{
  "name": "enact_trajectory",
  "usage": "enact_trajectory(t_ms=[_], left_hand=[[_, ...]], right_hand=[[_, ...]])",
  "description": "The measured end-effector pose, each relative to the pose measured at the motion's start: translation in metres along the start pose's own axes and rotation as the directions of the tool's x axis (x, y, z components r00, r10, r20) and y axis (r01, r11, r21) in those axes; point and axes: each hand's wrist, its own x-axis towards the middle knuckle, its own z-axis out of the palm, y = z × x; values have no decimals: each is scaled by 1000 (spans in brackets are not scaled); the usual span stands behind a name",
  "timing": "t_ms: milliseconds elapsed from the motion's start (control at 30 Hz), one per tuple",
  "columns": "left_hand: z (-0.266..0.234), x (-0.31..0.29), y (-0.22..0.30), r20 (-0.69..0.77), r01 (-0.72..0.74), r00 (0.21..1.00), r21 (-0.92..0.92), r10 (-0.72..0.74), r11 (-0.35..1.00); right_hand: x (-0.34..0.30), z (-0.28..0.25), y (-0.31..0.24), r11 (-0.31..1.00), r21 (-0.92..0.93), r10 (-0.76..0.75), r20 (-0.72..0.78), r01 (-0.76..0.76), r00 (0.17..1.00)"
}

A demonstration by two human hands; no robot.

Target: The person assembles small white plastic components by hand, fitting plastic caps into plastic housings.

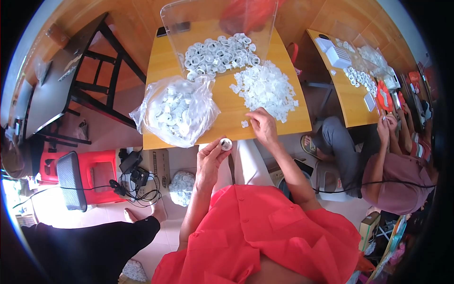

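Clear bag [150, 102] of white parts [172, 112] ahead and left of my left hand [208, 158], thumb and fingers pinched around a round white part [226, 144], small white piece [244, 124] just beside my right hand [265, 127], fingers half-curled, I cannot confirm any hold, heap of translucent pieces [268, 90] beyond it.

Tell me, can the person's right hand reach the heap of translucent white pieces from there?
Most likely yes: the right hand is close to the near side of the heap, with nothing visible between them. The left hand, holding a round white part, is off to the side.
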Motion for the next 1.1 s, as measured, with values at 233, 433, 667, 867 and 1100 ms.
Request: enact_trajectory(t_ms=[233,433,667,867,1100], left_hand=[[-1,-4,8,41,18,999,-34,-17,999],[1,-6,10,50,44,998,-69,-41,997],[0,-6,8,32,37,999,-45,-36,998],[5,-11,11,43,38,998,-27,-37,999],[7,-13,11,54,25,998,-3,-25,1000]], right_hand=[[25,-25,5,902,-124,-288,543,414,789],[29,-30,2,890,-86,-320,580,448,749],[27,-27,-5,939,-76,-219,623,336,751],[19,-22,3,923,-38,-289,589,383,755],[4,-29,-13,930,-65,-299,437,361,848]])
